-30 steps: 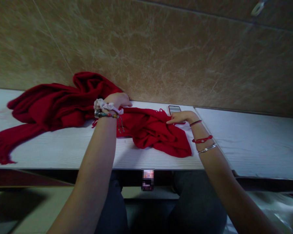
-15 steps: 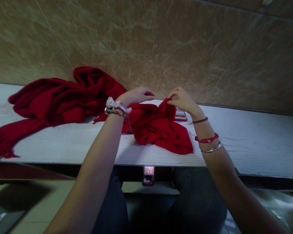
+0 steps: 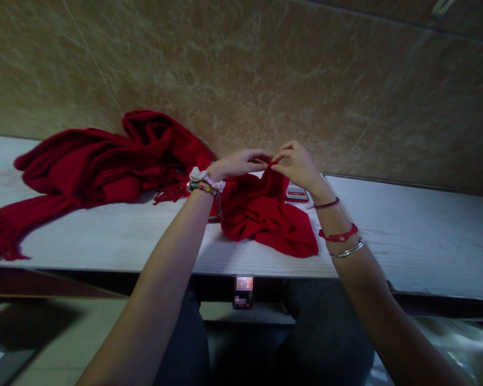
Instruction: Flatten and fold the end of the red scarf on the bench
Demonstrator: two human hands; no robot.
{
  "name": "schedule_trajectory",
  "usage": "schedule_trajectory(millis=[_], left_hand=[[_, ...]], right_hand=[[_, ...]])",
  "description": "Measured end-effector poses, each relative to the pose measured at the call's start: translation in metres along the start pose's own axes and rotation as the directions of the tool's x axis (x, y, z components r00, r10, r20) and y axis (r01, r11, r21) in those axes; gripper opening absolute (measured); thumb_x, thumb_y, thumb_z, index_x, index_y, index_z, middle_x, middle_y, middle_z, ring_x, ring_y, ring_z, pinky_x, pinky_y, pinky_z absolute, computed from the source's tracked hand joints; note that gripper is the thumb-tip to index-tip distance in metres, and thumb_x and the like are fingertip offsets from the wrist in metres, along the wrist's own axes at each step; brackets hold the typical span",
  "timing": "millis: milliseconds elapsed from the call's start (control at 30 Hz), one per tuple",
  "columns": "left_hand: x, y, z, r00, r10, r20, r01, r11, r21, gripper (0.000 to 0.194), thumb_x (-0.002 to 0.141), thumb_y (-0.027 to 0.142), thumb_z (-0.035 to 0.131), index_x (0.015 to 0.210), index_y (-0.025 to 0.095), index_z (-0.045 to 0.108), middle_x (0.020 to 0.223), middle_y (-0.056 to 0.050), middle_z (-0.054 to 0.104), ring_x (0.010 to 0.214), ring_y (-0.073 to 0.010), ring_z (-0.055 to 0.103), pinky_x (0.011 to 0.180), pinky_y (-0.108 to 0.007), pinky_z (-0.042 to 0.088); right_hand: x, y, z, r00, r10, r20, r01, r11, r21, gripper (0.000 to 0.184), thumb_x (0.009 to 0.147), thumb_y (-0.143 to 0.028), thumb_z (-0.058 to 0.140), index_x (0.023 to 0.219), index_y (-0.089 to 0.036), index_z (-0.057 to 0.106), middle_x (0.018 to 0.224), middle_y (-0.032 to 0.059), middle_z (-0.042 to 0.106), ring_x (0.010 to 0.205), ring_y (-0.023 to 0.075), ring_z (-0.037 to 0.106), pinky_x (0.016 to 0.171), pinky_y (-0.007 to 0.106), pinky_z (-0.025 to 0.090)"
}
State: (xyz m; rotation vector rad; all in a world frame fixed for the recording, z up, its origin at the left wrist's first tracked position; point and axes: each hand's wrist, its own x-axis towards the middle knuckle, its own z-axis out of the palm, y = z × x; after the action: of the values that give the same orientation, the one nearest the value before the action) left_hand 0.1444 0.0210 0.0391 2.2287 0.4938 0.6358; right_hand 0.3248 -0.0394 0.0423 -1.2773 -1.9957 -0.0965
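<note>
Left of the hands, most of the red scarf (image 3: pixel 104 161) sprawls across the white table (image 3: pixel 104 241). The left hand (image 3: pixel 241 162) and right hand (image 3: pixel 295 163) meet, both pinching its raised edge; a tug could drag the phone (image 3: pixel 297 193) beside the right wrist.

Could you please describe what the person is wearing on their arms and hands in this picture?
Both forearms are bare, with no sleeves or gloves. The left hand has a pale scrunchie around the wrist, beside a multicoloured beaded bracelet with a short dangling strand. The right hand has three bands along the wrist: a thin dark red cord, a red bracelet and a slim silver bangle.
</note>
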Motion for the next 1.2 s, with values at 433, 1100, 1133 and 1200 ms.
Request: schedule_trajectory(millis=[433,1100,1133,1200], left_hand=[[0.001,0.016,0.000,0.978,-0.066,-0.197,0.101,0.980,0.172,0.017,0.077,0.030,0.046,0.082,0.014,0.053,0.079,-0.001,0.056,0.079,-0.0127,0.052,0.076,-0.028,0.042],[-0.023,0.056,-0.026,0.831,-0.004,-0.557,0.254,0.892,0.373,0.023,0.088,0.034,0.040,0.102,0.021,0.053,0.104,-0.001,0.061,0.093,-0.0177,0.051,0.082,-0.038,0.041],[-0.024,0.056,-0.028,0.821,-0.012,-0.570,0.264,0.894,0.362,0.024,0.087,0.035,0.040,0.103,0.022,0.053,0.104,-0.001,0.061,0.093,-0.0179,0.051,0.082,-0.038,0.042],[-0.026,0.056,-0.032,0.805,-0.026,-0.593,0.283,0.895,0.345,0.026,0.087,0.038,0.040,0.105,0.023,0.053,0.104,0.000,0.061,0.094,-0.0189,0.050,0.081,-0.038,0.041]], right_hand=[[-0.002,0.011,-0.001,0.995,0.068,0.066,-0.063,0.995,-0.072,0.009,0.071,-0.024,0.064,0.074,-0.017,0.068,0.089,0.0048,0.054,0.086,0.0188,0.053,0.084,0.036,0.042],[-0.010,-0.005,0.026,0.992,0.123,0.003,-0.117,0.952,-0.283,0.019,0.083,-0.026,0.049,0.087,-0.016,0.064,0.102,0.0135,0.053,0.095,0.0256,0.052,0.085,0.042,0.043],[-0.010,-0.004,0.026,0.992,0.126,0.003,-0.120,0.956,-0.269,0.021,0.083,-0.031,0.051,0.090,-0.015,0.063,0.102,0.0137,0.053,0.096,0.0264,0.052,0.085,0.043,0.043],[-0.011,-0.006,0.025,0.994,0.106,0.012,-0.101,0.966,-0.236,0.033,0.079,-0.042,0.056,0.097,-0.014,0.060,0.105,0.0141,0.051,0.099,0.0279,0.051,0.085,0.045,0.042]])
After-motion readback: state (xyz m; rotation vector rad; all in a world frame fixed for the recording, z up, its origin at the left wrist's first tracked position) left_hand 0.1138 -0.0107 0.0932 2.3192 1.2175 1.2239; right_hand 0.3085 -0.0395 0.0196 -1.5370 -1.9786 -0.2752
